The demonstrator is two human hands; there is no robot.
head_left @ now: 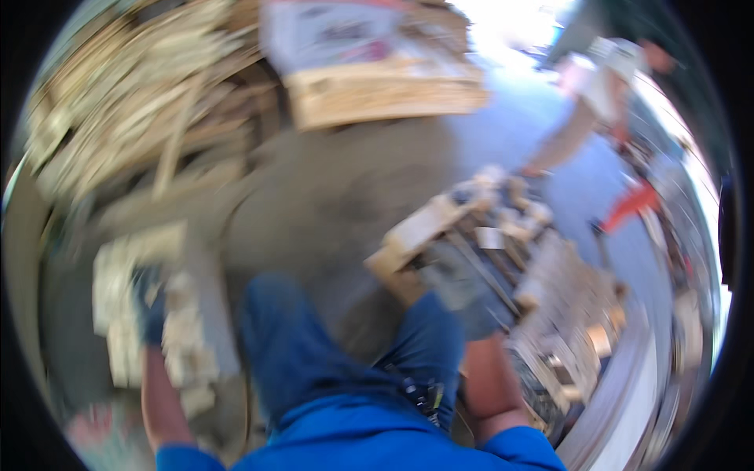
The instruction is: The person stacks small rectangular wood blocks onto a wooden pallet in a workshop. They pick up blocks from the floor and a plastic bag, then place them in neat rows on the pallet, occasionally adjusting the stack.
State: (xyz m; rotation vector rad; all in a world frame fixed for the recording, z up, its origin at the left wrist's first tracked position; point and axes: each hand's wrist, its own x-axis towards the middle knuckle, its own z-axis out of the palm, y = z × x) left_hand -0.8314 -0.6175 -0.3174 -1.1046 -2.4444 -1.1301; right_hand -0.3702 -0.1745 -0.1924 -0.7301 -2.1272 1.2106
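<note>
My left hand (149, 306), in a dark work glove, reaches down over a pile of pale wood blocks (196, 345) at the left. It touches or hovers just above the wood; blur hides which. My right hand (463, 294), in a grey glove, is beside my right knee, at the near edge of a low stand (393, 271) strewn with wood pieces. Motion smears the fingers of both hands, so what they hold, if anything, does not show. A wooden board (424, 228) lies across the stand's far left corner.
Stacked rough boards (141, 102) fill the far left. A wooden crate (385, 94) with a white and red sheet stands ahead. Another person (605, 94) leans in at the far right, an arm toward the stand. Something red (628, 206) is beyond it. Grey concrete floor (330, 180) lies between.
</note>
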